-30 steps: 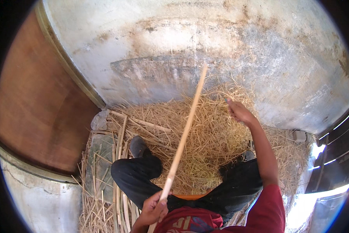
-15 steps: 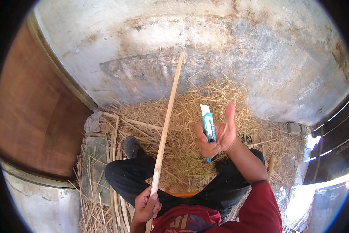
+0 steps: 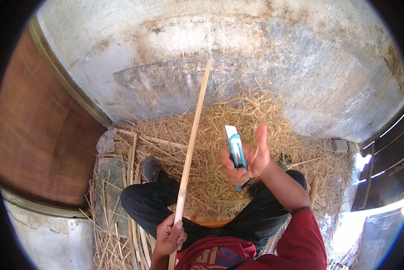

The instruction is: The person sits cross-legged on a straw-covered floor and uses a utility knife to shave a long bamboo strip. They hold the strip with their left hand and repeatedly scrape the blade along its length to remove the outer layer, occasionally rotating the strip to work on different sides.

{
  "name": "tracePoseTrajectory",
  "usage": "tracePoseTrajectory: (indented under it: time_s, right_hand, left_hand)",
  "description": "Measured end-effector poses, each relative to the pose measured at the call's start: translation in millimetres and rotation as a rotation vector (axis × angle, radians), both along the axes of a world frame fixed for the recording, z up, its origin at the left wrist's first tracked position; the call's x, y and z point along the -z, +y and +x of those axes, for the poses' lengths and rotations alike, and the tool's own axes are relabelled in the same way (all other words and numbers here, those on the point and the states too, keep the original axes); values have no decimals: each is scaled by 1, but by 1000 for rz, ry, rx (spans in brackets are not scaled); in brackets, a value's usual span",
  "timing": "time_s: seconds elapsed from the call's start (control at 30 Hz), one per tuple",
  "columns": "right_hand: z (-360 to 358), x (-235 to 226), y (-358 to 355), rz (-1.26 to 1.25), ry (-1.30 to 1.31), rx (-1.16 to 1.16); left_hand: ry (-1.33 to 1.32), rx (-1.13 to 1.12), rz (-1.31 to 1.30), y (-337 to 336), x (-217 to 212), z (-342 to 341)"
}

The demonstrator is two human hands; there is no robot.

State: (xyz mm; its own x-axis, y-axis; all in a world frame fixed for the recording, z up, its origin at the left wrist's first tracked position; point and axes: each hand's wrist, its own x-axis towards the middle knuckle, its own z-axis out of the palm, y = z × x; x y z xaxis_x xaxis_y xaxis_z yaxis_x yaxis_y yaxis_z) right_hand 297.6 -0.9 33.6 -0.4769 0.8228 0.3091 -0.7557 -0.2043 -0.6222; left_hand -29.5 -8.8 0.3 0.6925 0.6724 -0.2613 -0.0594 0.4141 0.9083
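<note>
My left hand (image 3: pixel 169 236) is closed around the lower part of a long, pale strip of split bamboo (image 3: pixel 191 150). The strip leans up and slightly right, its far end in front of the wall. In my right hand (image 3: pixel 249 162) is a blue box cutter (image 3: pixel 237 153) with its wide blade out and pointing away from me. The fingers wrap the cutter's handle while the thumb sticks up, apart from it. A gap separates the cutter from the strip, which lies to its left.
Straw-like shavings (image 3: pixel 251 108) cover the floor up to the stained wall (image 3: pixel 179 40). More bamboo strips (image 3: pixel 132 166) lie at my left, beside a grey stone block (image 3: pixel 110 189). A brown wooden panel (image 3: pixel 40 130) stands far left. Dark slats (image 3: pixel 386 157) are at the right.
My right hand with the box cutter has moved slightly left and nearer to me, closer to the strip. My left hand keeps its hold, and the strip has hardly shifted.
</note>
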Motion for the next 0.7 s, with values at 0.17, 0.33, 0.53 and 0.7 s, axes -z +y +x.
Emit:
tracePoseTrajectory:
  time_s: [0.17, 0.33, 0.53, 0.7]
  right_hand:
    - [-6, 2, -3, -74, -41, 115]
    - [-10, -5, -4, -86, 1, 147]
    - [-9, -5, -4, -142, -11, 183]
    - [-9, -5, -4, -191, -33, 209]
  left_hand:
    - [-9, 0, 20, -1, 1, -2]
    - [21, -3, 29, 0, 0, -3]
    - [16, 8, 16, 0, 2, -3]
    - [-12, 8, -15, 1, 1, -4]
